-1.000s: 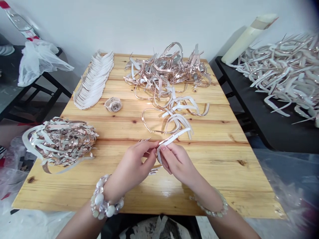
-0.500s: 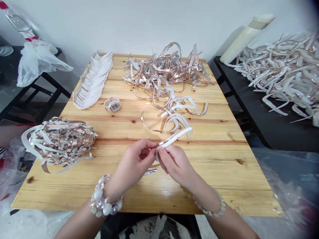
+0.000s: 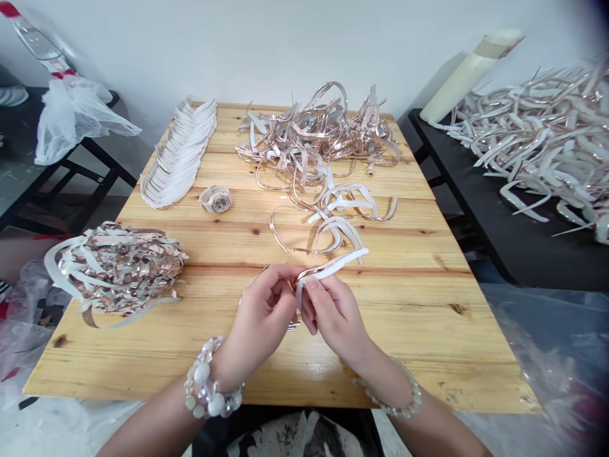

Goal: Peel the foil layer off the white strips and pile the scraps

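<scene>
A pale wall (image 3: 228, 51) stands behind a wooden desk (image 3: 419, 330), whose near edge is partly covered by the person's forearms. Under and behind the left hand (image 3: 259, 311), some thin metallic slivers (image 3: 294, 326) show only in part, so their number cannot be told. The near end of the white and rose-gold strip (image 3: 340, 261) is lost among the fingers.

The right hand (image 3: 337, 317) is closed, thumb pressing the strip against bent fingers; the strip's free end slants out towards the far right corner, above the middle of the desk's near half. The left hand is curled, thumb and forefinger almost together at the strip's near end; whether they grip it cannot be made out.

Loose curved strips (image 3: 340, 231) lie just beyond the hands, and a tangled pile (image 3: 318, 130) sits at the far edge. A shaggy bundle (image 3: 124, 270) lies by the left edge, with an overlapping row of white pieces (image 3: 176, 158) near the far left corner and a small roll (image 3: 216, 199) beside it. The view cuts off another heap (image 3: 547, 139) at right.
</scene>
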### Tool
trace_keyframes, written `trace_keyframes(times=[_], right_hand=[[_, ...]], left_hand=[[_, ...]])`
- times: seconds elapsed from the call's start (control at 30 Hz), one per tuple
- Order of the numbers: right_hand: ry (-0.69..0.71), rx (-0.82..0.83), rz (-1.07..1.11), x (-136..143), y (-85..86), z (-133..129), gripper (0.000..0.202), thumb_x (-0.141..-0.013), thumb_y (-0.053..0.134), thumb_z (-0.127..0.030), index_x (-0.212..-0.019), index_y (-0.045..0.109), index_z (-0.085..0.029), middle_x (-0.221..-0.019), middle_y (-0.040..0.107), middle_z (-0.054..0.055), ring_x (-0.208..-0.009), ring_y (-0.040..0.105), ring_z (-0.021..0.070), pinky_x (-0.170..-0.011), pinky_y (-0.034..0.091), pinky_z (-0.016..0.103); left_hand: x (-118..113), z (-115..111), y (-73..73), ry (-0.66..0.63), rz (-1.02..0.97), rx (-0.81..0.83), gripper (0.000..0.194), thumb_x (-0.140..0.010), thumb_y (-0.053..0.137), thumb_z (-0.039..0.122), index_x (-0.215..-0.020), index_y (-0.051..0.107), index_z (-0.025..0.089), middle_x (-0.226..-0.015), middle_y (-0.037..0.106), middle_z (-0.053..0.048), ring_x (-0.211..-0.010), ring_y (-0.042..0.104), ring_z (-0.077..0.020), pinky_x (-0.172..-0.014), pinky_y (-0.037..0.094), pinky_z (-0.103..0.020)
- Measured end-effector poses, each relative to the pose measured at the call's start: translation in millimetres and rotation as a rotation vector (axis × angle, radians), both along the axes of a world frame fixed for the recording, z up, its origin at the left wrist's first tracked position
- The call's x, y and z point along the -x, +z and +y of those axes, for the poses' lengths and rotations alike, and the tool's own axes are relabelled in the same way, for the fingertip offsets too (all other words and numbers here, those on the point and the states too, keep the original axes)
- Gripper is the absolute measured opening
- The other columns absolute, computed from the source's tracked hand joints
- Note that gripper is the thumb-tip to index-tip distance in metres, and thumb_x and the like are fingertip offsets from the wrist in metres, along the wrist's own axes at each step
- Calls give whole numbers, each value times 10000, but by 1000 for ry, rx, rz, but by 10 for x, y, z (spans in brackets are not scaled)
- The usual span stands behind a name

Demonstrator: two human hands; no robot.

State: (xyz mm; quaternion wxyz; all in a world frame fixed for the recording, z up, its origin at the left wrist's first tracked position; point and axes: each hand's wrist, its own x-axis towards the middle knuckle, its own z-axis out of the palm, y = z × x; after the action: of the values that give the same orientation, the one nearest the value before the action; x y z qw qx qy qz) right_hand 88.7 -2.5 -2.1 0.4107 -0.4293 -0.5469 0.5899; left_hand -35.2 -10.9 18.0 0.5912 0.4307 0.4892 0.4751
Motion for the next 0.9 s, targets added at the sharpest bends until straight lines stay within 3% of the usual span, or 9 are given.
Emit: trace_keyframes(times=[0.13,0.33,0.47,0.7,0.9], right_hand=[[-5,-5,-11,-30,-6,26,381,-970,373,-398,-657,451,-195,-431,412,-62,-357,405,78,-369,317,196],[41,-138,-134,-77,-15,38,311,-974,375,-343,-737,500,-186,-464,437,-62,-377,401,75,-407,322,208],[95,-174,-184,-99,4,51,333,-973,364,-314,-676,455,-192,-450,437,-54,-388,393,78,-425,316,218],[64,-136,-145,-49,22,12,327,-967,369,-309,-678,466,-191,-450,416,-58,-392,380,80,-423,302,219],[14,-23,-38,-73,66,62,371,-961,386,-348,-627,438,-194,-461,400,-59,-384,359,75,-392,281,214]], left_hand=[[40,25,-23,-50,-26,20,180,-801,549,176,-973,596,149,-625,609,30,-516,577,-74,-499,493,-166],[36,38,-14,-92,-92,71,79,-816,575,211,-855,541,152,-637,617,28,-512,610,-76,-492,497,-162],[40,58,22,-108,-110,95,73,-787,580,179,-800,513,153,-616,598,43,-505,600,-65,-491,487,-153],[36,41,8,-36,-77,147,109,-701,586,126,-758,499,158,-527,518,82,-449,491,-35,-436,397,-122],[48,63,25,-88,-168,135,201,-712,541,130,-910,579,139,-583,591,52,-513,584,-80,-543,528,-202]])
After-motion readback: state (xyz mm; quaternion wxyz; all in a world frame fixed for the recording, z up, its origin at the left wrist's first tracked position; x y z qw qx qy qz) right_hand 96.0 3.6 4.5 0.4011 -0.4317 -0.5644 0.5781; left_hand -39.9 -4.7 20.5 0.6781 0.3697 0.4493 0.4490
